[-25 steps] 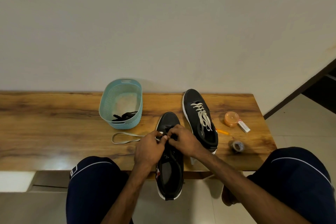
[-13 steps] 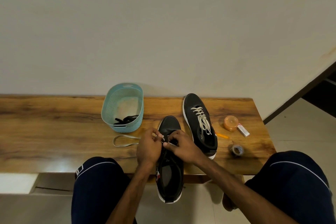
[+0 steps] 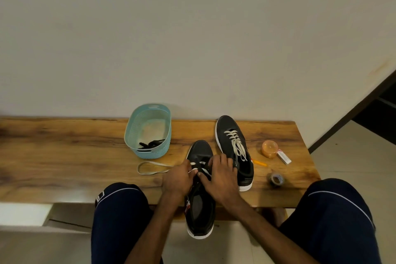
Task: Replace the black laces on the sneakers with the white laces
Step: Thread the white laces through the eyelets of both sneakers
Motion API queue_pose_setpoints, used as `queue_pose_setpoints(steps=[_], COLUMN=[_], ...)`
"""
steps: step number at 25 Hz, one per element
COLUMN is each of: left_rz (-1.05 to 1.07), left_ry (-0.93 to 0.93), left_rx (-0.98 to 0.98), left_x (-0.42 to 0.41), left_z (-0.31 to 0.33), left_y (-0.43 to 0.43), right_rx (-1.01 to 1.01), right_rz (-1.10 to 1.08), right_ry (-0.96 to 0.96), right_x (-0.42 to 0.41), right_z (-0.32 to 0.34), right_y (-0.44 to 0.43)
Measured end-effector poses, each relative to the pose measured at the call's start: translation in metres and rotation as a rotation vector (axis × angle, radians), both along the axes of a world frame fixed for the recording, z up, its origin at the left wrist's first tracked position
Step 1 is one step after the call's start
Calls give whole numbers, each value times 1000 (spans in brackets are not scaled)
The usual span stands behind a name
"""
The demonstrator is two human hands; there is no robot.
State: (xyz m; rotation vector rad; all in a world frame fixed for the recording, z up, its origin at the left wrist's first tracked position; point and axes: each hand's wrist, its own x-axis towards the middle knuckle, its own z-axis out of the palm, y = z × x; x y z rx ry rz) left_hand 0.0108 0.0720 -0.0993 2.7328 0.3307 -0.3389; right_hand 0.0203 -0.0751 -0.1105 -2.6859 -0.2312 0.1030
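Your left grip (image 3: 177, 178) is closed narrow, pinching the white lace (image 3: 193, 164) at the low eyelets of the near sneaker (image 3: 200, 206). Your right grip (image 3: 220, 178) is curled over that sneaker's right eyelet flap, with the thumb pressed in beside the lace. The near sneaker lies toe-away, and its heel hangs past the near edge of the desk (image 3: 64, 156), between your knees.

You look only a few eyelets in. A hard tug toward you could drag the shoe off that edge, since only your right grip pins it. The slack of the white lace trails left in a loop on the desk. Pulled fast, it may twist or leave the two ends uneven.

Just beyond to the right, the far sneaker (image 3: 233, 148) already wears white. Far left, the teal basket (image 3: 147, 153) holds the black laces (image 3: 151, 144) at its near end.
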Motion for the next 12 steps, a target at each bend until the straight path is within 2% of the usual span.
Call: queue_pose_setpoints(steps=[2,3,7,10,11,12], left_rz=[17,47,409,535,575,636], left_ry=[26,-10,-368,-667,-724,-733], left_rx=[-96,-238,-1108,-1789,-1935,-1963], left_x=[5,5,-9,-26,-32,-37], left_z=[-7,-5,35,67,74,76], left_y=[1,3,21,58,69,77], right_rx=[-44,-43,-123,-204,-213,-212], right_rz=[39,57,69,60,65,68], right_ry=[82,110,91,40,28,28], right_x=[-3,-3,-2,-6,-5,-5], right_z=[1,2,3,5,5,6], right_y=[1,1,1,2,3,3])
